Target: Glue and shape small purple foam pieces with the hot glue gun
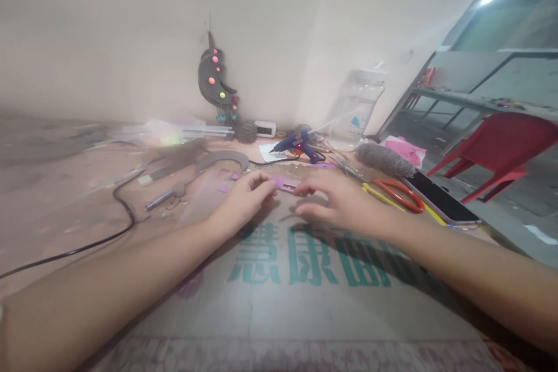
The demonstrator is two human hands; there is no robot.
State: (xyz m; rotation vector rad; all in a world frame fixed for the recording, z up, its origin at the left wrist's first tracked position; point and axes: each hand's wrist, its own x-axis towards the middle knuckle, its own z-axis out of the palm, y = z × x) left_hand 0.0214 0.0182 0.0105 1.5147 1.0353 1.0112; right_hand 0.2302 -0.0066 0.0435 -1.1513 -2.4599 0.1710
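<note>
My left hand [246,197] is closed, thumb and forefinger together at the edge of a small purple piece [279,182], perhaps paper or felt. Just right of that piece lies a narrow pinkish object [288,187] with a slot; blur hides its kind. Beside its right end is my right hand [325,195], fingers curved and the thumb apart, with nothing visible between them. Both hands hover over or rest on a printed cardboard sheet [279,314] with green characters. More purple scraps [224,188] lie left of my left hand.
Behind the hands stands a blue glue gun [299,144]. To the right are orange-handled scissors [399,195], grey yarn [386,158], a phone [440,200] and a clear bottle [360,104]. A grey crescent ornament [213,78] hangs on the wall. A black cable [126,203] crosses the left side.
</note>
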